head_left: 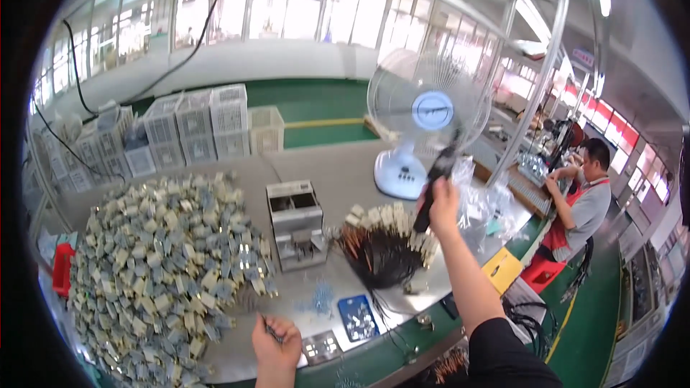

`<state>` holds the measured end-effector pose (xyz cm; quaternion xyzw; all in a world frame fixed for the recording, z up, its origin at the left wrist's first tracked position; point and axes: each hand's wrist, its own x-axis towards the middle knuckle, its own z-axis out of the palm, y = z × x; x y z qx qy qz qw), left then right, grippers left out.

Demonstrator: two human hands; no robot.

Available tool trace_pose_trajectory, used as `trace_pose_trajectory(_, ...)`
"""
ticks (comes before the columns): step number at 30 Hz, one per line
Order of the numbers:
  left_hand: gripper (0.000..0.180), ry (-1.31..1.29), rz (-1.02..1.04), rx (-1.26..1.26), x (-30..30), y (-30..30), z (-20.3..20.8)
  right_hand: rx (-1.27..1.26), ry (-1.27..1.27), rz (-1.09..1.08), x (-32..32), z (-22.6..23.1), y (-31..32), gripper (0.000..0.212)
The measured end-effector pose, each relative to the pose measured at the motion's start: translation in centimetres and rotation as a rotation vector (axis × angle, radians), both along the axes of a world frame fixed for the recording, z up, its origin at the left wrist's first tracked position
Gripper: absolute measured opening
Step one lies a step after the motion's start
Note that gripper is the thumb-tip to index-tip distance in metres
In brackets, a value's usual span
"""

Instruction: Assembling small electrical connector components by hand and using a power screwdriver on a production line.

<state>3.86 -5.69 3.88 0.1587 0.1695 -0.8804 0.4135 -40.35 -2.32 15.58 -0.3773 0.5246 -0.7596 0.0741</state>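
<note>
My right hand is raised in front of the fan, its fingers wrapped round a long black tool that stands roughly upright. The exact kind of that tool is hard to make out. Low at the table's front edge, my left hand is closed, with something small and dark at its fingers. Just right of it sits a small metal fixture, and beyond that a blue tray of small metal parts. A bundle of black cables with pale plug housings lies below my right hand.
A big heap of pale plug housings covers the table's left side. Behind the tray stands a metal box-shaped dispenser; small blue bits lie nearby. Farther back are a fan and white crates. A co-worker sits at right.
</note>
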Motion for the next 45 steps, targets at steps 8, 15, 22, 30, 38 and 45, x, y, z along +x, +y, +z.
trace_pose_trajectory(8, 0.036, -0.038, 0.025, 0.035, 0.6, 0.9, -3.8, 0.106, 0.206, 0.131, 3.8, -3.8, 0.6, 0.014)
trace_pose_trajectory(15, 0.028, -0.023, 0.093, -0.034, 1.5, -1.1, -2.7, 0.059, 0.744, -0.687, 7.3, -2.4, 0.0, 0.058)
trace_pose_trajectory(22, 0.03, 0.039, 0.147, 0.055, 1.7, -1.9, -0.1, 0.473, 0.707, 0.53, 20.1, -6.3, -2.8, 0.03)
trace_pose_trajectory(30, 0.031, 0.069, 0.098, 0.033, 1.6, -0.4, -0.6, 1.052, 1.233, 0.378, 20.3, -10.6, -0.1, 0.1)
trace_pose_trajectory(38, 0.027, 0.1, 0.092, 0.014, 1.5, -0.5, -1.3, 1.04, 1.144, 0.586, 17.4, -11.0, 2.2, 0.098)
trace_pose_trajectory(45, 0.027, 0.101, 0.096, 0.002, 1.6, -0.6, -1.5, 0.956, 1.113, 0.363, 20.5, -12.9, -0.5, 0.089)
